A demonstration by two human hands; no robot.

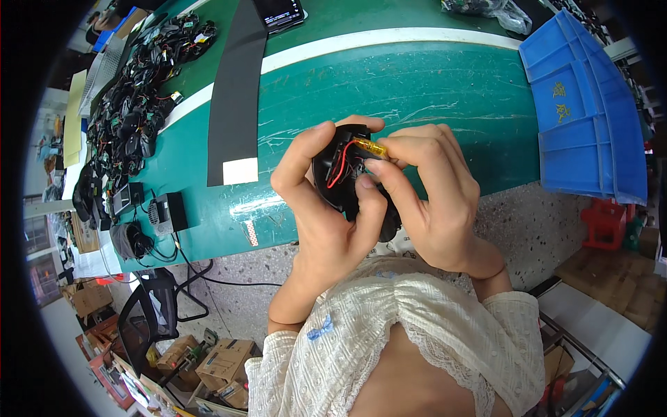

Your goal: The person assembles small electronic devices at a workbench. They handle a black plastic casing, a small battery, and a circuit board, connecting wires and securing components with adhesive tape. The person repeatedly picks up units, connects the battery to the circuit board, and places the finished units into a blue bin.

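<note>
My left hand [326, 201] is wrapped round a rounded black plastic housing [325, 165], its thumb pressed inside the open shell. A red wire [338, 172] loops within the housing and runs up to a small part wrapped in yellow tape [371, 147]. Between thumb and forefinger, my right hand [432, 191] pinches that yellow-taped part at the shell's right edge. Both hands are above the near edge of the green table. What lies deeper in the shell is partly covered by my fingers.
Many black housings with wires [132, 125] are heaped at the left. A black box-shaped device [167, 212] with cables stands near the table's left corner. A blue plastic crate [583, 118] is on the right. A black strip [236, 90] lies across the green table [389, 76].
</note>
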